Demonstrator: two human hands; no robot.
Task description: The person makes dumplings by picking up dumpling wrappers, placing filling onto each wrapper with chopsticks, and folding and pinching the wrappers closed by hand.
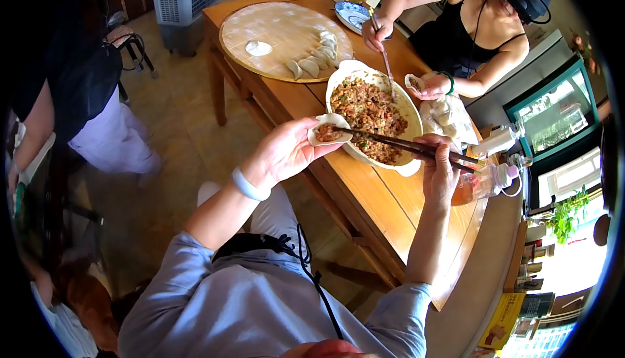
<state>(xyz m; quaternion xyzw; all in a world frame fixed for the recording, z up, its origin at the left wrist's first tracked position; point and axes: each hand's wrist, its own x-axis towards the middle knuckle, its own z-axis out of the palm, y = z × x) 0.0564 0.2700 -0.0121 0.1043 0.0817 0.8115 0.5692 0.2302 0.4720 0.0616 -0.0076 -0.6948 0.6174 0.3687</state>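
On the fingers of my left hand rests a round dough wrapper with some meat filling on it. My right hand is closed round dark chopsticks, whose tips touch the filling on the wrapper. Beneath the chopsticks, a white oval bowl holds chopped meat filling. Behind the bowl, a round floured board carries several folded dumplings and one flat wrapper.
Across the table, a person holds chopsticks in the bowl and a filled wrapper. Nearby are a blue-patterned plate, a plastic bag and a bottle. Another person stands at left.
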